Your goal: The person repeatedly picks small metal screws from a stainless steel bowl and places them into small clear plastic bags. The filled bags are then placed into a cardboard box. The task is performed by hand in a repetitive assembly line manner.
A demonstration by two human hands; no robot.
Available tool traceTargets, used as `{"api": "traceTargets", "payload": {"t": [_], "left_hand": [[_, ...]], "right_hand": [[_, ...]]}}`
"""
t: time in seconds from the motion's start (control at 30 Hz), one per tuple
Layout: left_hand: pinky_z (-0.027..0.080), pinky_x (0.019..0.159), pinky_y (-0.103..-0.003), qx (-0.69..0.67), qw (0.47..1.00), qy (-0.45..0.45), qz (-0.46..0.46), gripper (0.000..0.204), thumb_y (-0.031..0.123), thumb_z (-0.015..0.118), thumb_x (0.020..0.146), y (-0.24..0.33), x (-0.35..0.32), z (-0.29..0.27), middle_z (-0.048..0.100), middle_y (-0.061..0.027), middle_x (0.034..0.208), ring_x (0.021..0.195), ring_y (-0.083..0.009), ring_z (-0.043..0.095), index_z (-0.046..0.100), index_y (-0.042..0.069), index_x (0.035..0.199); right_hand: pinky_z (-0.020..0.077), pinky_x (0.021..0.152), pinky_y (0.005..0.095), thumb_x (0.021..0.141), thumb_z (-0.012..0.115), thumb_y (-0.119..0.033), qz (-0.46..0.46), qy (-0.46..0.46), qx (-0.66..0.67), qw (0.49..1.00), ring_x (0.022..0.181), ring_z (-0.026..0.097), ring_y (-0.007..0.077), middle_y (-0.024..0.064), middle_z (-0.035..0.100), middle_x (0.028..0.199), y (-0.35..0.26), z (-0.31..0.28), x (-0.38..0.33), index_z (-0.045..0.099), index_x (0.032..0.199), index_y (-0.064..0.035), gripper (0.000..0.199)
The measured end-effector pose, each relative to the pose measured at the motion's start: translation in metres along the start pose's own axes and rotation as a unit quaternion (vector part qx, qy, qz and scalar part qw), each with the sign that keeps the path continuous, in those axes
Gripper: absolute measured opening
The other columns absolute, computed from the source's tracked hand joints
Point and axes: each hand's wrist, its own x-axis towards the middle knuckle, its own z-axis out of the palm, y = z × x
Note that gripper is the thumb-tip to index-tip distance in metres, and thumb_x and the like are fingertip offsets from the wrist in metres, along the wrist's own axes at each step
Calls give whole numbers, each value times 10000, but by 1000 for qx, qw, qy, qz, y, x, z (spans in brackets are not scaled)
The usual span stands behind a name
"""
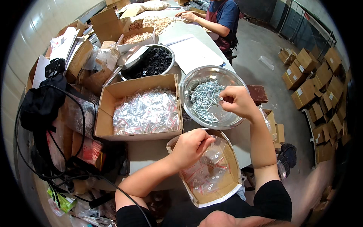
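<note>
The right hand (236,100) is raised over the near right rim of a round metal bowl (189,81), its fingers curled in and its thumb and forefinger pinched together on what looks like a single small screw (221,98); the piece is too small to make out for certain. The bowl below it holds a loose heap of silvery screws (204,99).

The left hand (191,145) is nearer, to the left of the right hand and well apart from it. It is half clenched, fingertips closed on the top edge of a small clear plastic bag (213,154), which hangs from the fingers over a shallow open cardboard tray (233,166). More clear little bags with red strips (206,178) lie flat in that tray.

Left of the bowl, an open cardboard box (109,98) sits on the tabletop (196,53), filled with small packed clear bags (147,109). Farther off stands another metal bowl (128,58) full of black parts (151,62), and beyond it a white box of pale wooden pieces (138,38). At the far end of the tabletop another person's hand (189,16) rests among similar pale pieces. Stacked brown cartons (314,79) stand on the floor at the right, and a black bag with cables (43,102) lies at the left.
</note>
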Motion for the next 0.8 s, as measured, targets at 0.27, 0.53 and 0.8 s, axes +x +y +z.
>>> {"api": "traceTargets", "payload": {"t": [0.27, 0.53, 0.8], "left_hand": [[481, 576, -298, -24, 1000, 5, -14, 60, 38, 725, 840, 2, 4, 1, 613, -94, 738, 622, -192, 600, 679, 12, 867], [491, 605, -274, -30, 998, -46, -30, 59, 24, 739, 821, -4, 0, -2, 666, -80, 759, 661, -152, 623, 701, 3, 860], [480, 631, -257, -102, 994, -6, -43, 49, 11, 721, 828, -3, 8, 1, 646, -76, 820, 678, -136, 608, 714, -6, 874]], "right_hand": [[439, 561, 233, 745, 722, -21, 32, 18, 129, 991, 629, 545, 67, 36, 618, 738, -6, -1, -14, 693, 873, 26, 139], [414, 597, 193, 773, 696, 15, 38, -21, 214, 976, 716, 551, 41, 3, 630, 832, -5, 2, -19, 697, 868, -13, 99], [427, 593, 208, 795, 719, -41, -60, -109, 305, 944, 690, 556, 50, 7, 645, 806, -19, 12, -23, 698, 862, -22, 73]]}}
